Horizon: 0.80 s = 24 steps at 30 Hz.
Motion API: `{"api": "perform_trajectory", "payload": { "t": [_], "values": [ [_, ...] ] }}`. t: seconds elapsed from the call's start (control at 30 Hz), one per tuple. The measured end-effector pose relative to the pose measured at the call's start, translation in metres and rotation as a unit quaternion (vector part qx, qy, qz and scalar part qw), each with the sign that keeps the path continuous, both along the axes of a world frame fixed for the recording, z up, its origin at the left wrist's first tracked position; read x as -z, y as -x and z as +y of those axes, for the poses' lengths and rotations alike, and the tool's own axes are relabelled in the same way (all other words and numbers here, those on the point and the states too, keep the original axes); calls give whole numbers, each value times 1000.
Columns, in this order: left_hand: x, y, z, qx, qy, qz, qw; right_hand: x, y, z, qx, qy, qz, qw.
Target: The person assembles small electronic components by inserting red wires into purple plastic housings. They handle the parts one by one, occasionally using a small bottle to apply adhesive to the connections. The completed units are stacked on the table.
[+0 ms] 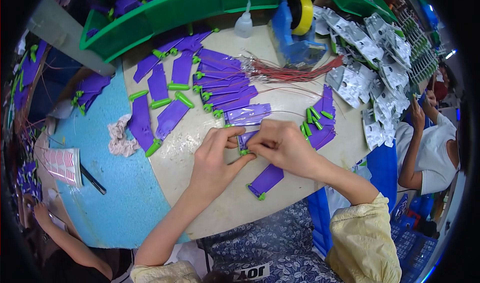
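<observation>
My left hand (212, 158) and my right hand (287, 145) meet over the near middle of the table. Pinched between their fingertips is a small flat purple plastic part (244, 140) with a green end; my fingers cover much of it. Just below my right hand lies another purple part with green tips (267, 179). Beyond my hands, overlapping purple parts (225, 85) form a row, with thin red wires (295, 72) trailing right. Loose purple pieces with green plastic ends (172, 117) lie to the left, and a smaller purple-and-green cluster (322, 125) sits to the right.
A long green bin (190, 4) stands at the back, near a white squeeze bottle (244, 25) and a blue tape dispenser (295, 45). Silver metal parts (385, 78) heap up at right. Crumpled tissue (121, 137) and a black pen (93, 179) lie left. Other people sit at both sides.
</observation>
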State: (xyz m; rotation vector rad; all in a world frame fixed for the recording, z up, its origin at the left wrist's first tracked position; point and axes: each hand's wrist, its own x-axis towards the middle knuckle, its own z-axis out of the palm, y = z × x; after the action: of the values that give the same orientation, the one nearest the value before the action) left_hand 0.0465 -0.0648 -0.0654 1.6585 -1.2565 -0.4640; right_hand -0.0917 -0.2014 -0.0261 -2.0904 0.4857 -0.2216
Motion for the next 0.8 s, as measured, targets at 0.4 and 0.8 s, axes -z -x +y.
{"api": "perform_trajectory", "payload": {
  "t": [0.4, 0.8],
  "values": [
    [1, 3, -4, -4, -9, 40, 999, 3, 7, -1, 15, -47, 3, 999],
    [3, 5, -3, -2, 12, -46, 999, -5, -6, -23, -17, -94, 51, 994]
  ]
}}
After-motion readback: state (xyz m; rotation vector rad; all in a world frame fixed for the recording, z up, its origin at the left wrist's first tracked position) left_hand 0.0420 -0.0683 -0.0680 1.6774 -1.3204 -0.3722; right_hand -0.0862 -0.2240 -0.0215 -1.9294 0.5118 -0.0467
